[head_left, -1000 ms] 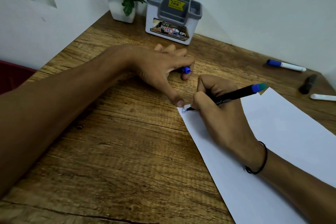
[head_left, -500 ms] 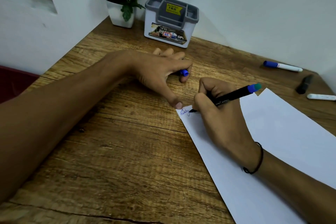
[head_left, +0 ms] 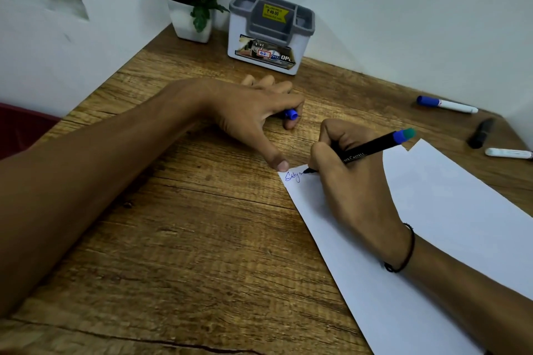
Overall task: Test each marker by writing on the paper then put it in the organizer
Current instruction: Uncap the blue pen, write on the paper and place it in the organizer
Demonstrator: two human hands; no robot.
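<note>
The left hand (head_left: 245,112) clamps the blue cap (head_left: 290,114), its thumb pinning the paper (head_left: 432,210) corner steady. Just right, the right hand (head_left: 352,181) clamps the marker (head_left: 372,150), writing. The organizer (head_left: 271,34) waits far behind on the tabletop (head_left: 173,239).

Organizer (head_left: 269,34) stands behind the paper (head_left: 450,228), right of the plant pot (head_left: 189,23).

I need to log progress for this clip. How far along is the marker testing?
Done: nothing looks filed; no marker shows in the organizer. In hand: the right hand writes blue script on the paper with a black pen; the left hand holds its blue cap. Left: three markers lie untested at the right.
</note>
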